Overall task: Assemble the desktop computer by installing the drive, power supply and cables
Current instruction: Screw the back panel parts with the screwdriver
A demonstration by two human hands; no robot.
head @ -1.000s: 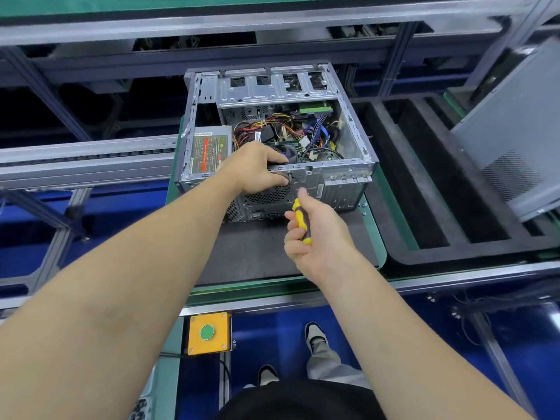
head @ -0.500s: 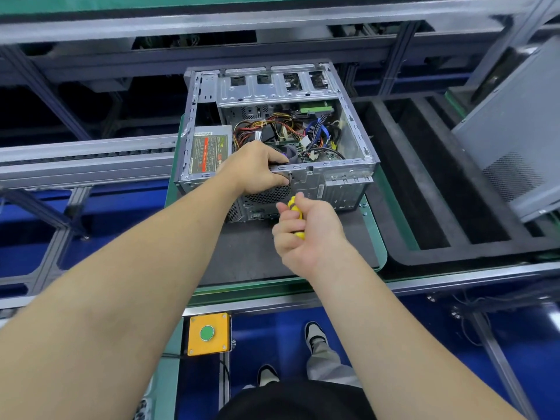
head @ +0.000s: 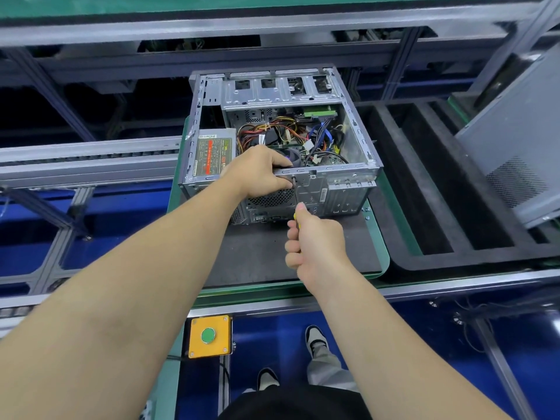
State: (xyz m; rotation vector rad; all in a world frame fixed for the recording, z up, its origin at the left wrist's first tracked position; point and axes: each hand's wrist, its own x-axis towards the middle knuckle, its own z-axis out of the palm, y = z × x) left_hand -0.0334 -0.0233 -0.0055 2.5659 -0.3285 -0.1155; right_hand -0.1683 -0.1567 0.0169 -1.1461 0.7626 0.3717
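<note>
Probably a factory: conveyor (head: 91, 165) line (green push-button (head: 208, 335)).

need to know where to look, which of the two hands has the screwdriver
The right hand, the nearer one, grips the yellow-handled screwdriver, its shaft pointing at the rear panel of the open grey metal computer case. The left hand grips the case's rear top edge.

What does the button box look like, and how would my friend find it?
Start at the open computer case on the dark mat, then look straight down past the metal rail at the bench's front edge. There hangs a small square button box. It is bright yellow with one round green button in the middle, unlike the blue and grey around it.
</note>
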